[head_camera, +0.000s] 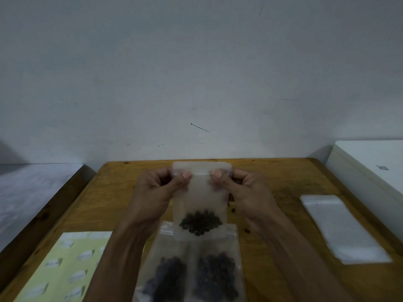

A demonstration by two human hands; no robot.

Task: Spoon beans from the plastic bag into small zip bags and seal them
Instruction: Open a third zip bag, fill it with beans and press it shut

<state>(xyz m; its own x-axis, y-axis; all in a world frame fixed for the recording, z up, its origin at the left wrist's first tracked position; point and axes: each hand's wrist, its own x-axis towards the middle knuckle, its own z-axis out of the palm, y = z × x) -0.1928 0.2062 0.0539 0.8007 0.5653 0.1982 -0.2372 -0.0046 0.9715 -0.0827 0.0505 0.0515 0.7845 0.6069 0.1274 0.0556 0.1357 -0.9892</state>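
Both hands, left hand (pixel 159 188) and right hand (pixel 244 188), pinched the small clear zip bag (pixel 200 205) of dark beans (pixel 200 222) upright at the wooden surface's (pixel 272 192) 12 o'clock; uneven pressing could have left gaps, spilling beans.

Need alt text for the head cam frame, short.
Both hands, left hand and right hand, pinch the zip strip of a small zip bag holding dark beans above a wooden table. Two filled bags lie below it, empty bags to the right, a label sheet to the left.
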